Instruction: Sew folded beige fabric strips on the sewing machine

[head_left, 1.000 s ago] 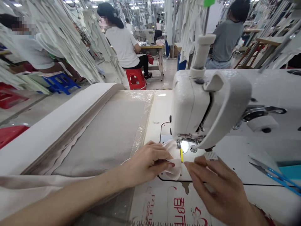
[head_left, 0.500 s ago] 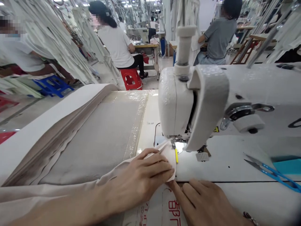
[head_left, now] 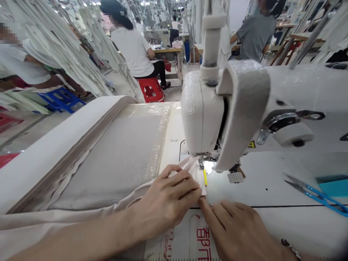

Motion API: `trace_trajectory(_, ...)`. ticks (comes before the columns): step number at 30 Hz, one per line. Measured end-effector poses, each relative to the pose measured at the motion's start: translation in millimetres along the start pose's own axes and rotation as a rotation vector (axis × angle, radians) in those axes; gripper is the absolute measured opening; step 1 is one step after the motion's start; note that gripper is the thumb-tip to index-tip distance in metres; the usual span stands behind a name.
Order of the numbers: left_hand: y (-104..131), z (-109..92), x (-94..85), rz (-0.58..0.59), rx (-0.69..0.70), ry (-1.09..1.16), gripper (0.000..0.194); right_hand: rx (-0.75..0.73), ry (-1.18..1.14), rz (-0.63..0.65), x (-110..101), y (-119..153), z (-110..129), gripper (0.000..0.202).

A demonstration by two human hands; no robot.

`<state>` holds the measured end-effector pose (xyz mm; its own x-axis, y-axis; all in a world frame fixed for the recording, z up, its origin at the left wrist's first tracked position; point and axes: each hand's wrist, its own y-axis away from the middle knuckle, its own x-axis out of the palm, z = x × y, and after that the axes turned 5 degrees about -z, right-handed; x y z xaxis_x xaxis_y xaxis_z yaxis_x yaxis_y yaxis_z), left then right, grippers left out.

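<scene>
Head view: sewing machine [head_left: 206, 108] taken as the landmark.
Fabric: pale beige fabric [head_left: 194, 173] lies on the machine bed, its folded edge directly under the machine's presser foot [head_left: 202, 164], just left of a yellow marker [head_left: 204, 177].
Left hand: left hand [head_left: 165, 197] in front of the machine head, palm down, fingers curled and pressing the fabric flat (a pinch cannot be confirmed).
Right hand: right hand [head_left: 236, 232] in front of the machine, fingers extended, index tip touching the fabric's near corner; holds nothing.
Surroundings: blue-handled snips [head_left: 315, 195] lie right of the machine head; stacked grey cloth [head_left: 116, 159] lies left of it.
</scene>
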<state>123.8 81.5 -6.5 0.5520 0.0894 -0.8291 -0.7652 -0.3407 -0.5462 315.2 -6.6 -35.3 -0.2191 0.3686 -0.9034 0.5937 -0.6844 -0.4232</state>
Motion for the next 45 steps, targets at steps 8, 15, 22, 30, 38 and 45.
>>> trace_trajectory(8,-3,2,-2.2,0.025,0.042,0.020,0.026,0.029,-0.063,-0.032,-6,-3,-8,0.042)
trace_trajectory(15,5,0,-2.7,0.041,0.169,-0.068,0.030,0.054,-0.081,-0.091,-5,-4,-19,0.034)
trace_trajectory(22,8,-4,-0.5,0.067,0.103,-0.180,0.032,-0.040,0.073,-0.051,1,-7,-18,0.042)
trace_trajectory(30,1,24,17.9,0.024,0.022,-0.231,0.027,0.008,0.209,-0.109,12,-23,-31,0.038)
trace_trajectory(38,2,34,7.9,0.085,-0.184,-0.232,0.023,0.010,0.274,-0.126,7,-20,-27,0.050)
trace_trajectory(45,-7,29,-53.2,0.424,-0.728,-0.236,0.025,-0.015,0.280,-0.170,4,-27,-25,0.035)
